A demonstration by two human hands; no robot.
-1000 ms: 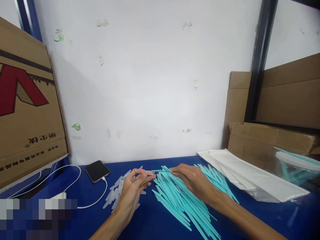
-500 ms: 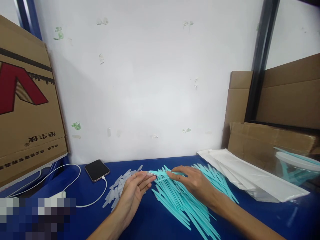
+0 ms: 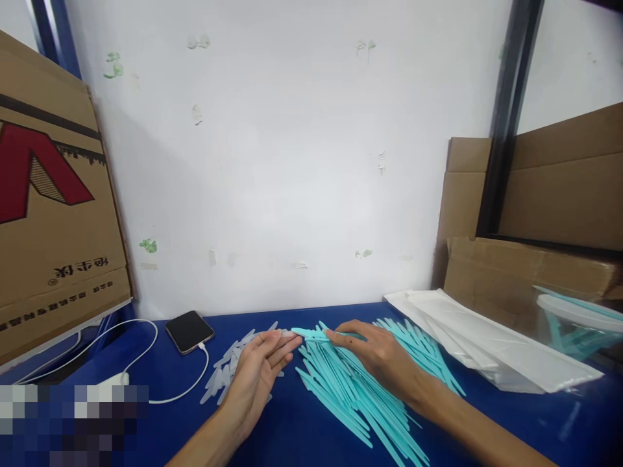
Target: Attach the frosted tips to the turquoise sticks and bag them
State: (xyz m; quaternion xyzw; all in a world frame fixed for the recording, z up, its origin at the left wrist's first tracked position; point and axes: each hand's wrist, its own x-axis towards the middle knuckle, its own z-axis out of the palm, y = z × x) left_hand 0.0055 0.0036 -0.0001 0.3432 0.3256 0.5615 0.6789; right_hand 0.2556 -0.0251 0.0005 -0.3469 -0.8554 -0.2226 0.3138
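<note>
Pinching a translucent plastic piece [image 3: 287, 334] in my left hand [image 3: 260, 363] and a turquoise plastic strip [image 3: 309, 334] in my right hand [image 3: 374, 347], I should line both up squarely.

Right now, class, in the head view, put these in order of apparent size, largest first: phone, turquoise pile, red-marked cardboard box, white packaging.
1. Red-marked cardboard box
2. Turquoise pile and white packaging: too close to rank, as the right hand covers part of the pile
3. Phone
</note>
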